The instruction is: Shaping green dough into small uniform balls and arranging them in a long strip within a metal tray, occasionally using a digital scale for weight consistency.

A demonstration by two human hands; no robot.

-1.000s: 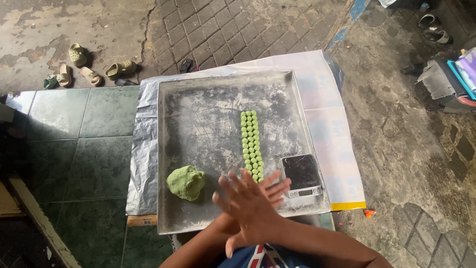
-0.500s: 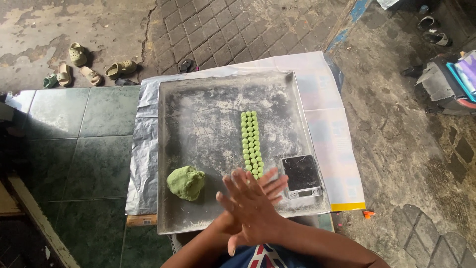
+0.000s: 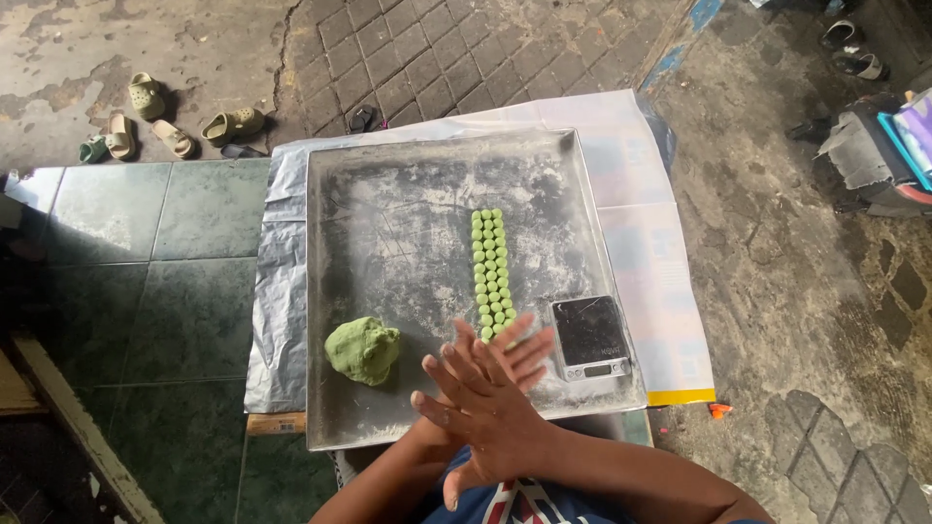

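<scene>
My right hand [image 3: 483,412] lies on top of my left hand [image 3: 526,345], palm against palm, fingers spread, over the near edge of a floured metal tray [image 3: 408,204]. Whatever is between the palms is hidden. A lump of green dough [image 3: 362,349] rests on the tray to the left of my hands. Several small green dough balls [image 3: 490,272] stand in three close rows down the middle of the tray, ending just beyond my fingertips. A small digital scale [image 3: 590,337] sits on the tray right of my hands.
The tray rests on foil [image 3: 277,291] and paper [image 3: 660,291] over a small table. Green floor tiles [image 3: 126,252] lie to the left and rough concrete [image 3: 806,291] to the right. Several sandals [image 3: 165,126] are at the far left.
My pressed hands have shifted slightly against each other over the tray's near edge. Nothing on the tray has moved.
</scene>
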